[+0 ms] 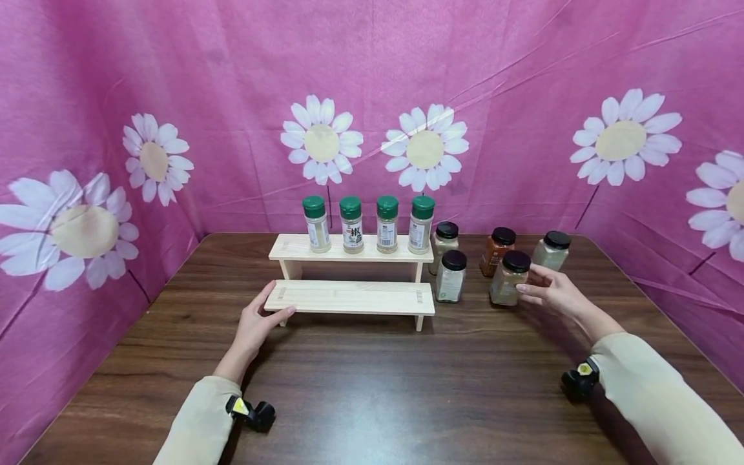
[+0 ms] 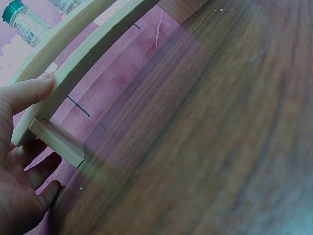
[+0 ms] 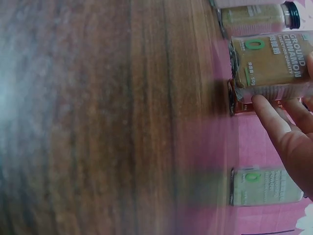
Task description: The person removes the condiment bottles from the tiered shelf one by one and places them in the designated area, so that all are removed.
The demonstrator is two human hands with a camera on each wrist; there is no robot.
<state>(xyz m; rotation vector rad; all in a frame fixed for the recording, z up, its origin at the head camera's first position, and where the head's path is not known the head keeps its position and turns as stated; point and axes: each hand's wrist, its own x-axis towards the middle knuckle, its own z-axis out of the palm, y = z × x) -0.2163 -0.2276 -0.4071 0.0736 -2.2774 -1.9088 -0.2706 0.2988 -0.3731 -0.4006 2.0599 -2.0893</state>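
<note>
My left hand [image 1: 256, 326] grips the left end of a two-tier wooden shelf rack [image 1: 349, 297]. Its thumb lies over the lower board, and the other fingers reach beneath and beside it in the left wrist view. My right hand [image 1: 558, 297] holds a jar of ground cinnamon [image 1: 504, 287] with a black lid, thumb at its front and fingers along its side. The label "Ground Cinnamon" on the jar [image 3: 269, 58] reads sideways in the right wrist view. Several green-capped spice shakers [image 1: 352, 236] line the rack's upper board.
Around the held jar stand other black-lidded jars: a red-brown one [image 1: 495, 258] behind it, a pale green one [image 1: 551, 253] at the right, and a pale one [image 1: 450, 284] beside the rack with a tan one [image 1: 443, 242] behind. A pink flowered cloth [image 1: 372, 64] hangs behind the brown table [image 1: 378, 387].
</note>
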